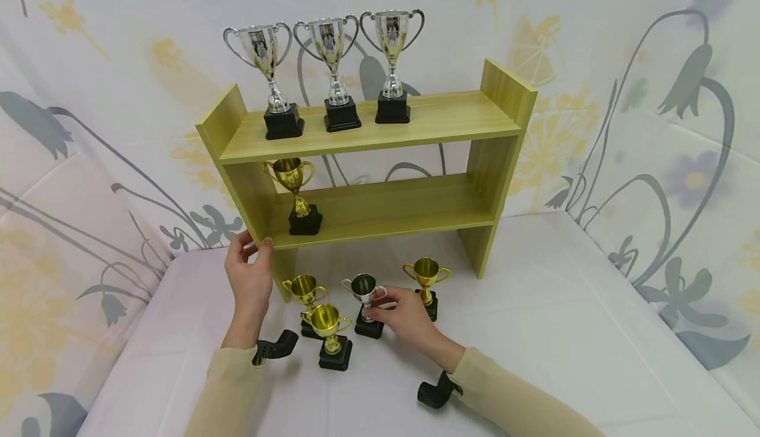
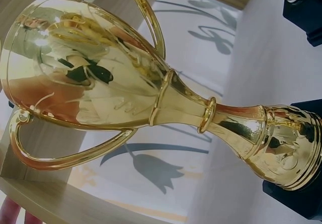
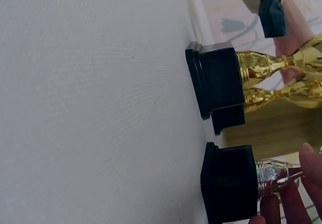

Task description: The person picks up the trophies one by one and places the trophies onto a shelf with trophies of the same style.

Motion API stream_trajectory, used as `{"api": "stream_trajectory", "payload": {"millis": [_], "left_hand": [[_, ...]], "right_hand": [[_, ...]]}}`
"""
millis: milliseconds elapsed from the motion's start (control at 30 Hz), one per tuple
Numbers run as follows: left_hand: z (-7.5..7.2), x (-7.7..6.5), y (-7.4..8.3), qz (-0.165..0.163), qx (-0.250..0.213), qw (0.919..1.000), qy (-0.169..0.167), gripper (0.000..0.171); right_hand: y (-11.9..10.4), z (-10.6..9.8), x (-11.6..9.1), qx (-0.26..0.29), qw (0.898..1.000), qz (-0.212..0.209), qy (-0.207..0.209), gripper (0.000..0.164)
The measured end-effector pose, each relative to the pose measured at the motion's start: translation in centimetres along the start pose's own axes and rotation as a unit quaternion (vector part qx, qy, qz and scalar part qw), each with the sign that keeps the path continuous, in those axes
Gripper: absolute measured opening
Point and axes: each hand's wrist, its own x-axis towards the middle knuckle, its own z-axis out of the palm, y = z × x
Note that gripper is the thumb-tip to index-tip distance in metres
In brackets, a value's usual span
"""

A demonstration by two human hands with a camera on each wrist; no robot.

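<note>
My right hand (image 1: 410,321) pinches the stem of a small silver trophy cup (image 1: 363,286), whose black base (image 3: 229,183) is down by the white tabletop. At the lower left of the wooden shelf (image 1: 380,231), my left hand (image 1: 249,285) grips the side panel, thumb at the front edge and fingers round the outside. Two gold trophies, one behind (image 1: 305,290) and one in front (image 1: 326,320), stand left of the silver one. Another gold trophy (image 1: 427,272) stands to its right, its base partly hidden by my right hand. A gold trophy fills much of the left wrist view (image 2: 100,73).
Three larger silver trophies, left (image 1: 261,47), middle (image 1: 329,41) and right (image 1: 392,34), line the top board. On the middle board's left end stands one gold trophy (image 1: 289,174). A flower-patterned cloth (image 1: 594,94) hangs behind the shelf.
</note>
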Motion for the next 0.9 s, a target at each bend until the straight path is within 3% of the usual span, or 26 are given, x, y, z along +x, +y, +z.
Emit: {"api": "stream_trajectory", "payload": {"millis": [200,433,700,900], "left_hand": [[0.0,0.0,0.2,-0.001,-0.005,1.0,0.001,0.031],[0.0,-0.8,2.4,-0.001,-0.002,1.0,-0.004,0.031],[0.0,0.1,0.1,-0.004,0.005,1.0,-0.001,0.032],[0.0,0.2,-0.2,-0.005,-0.006,1.0,0.0,0.031]], "right_hand": [[0.0,0.1,0.1,-0.009,1.0,-0.007,0.001,0.01],[0.0,0.1,0.1,-0.003,1.0,-0.011,0.004,0.009],[-0.2,0.1,-0.1,-0.007,1.0,-0.019,0.011,0.007],[-0.3,-0.1,-0.2,-0.012,1.0,-0.018,0.02,0.007]]}}
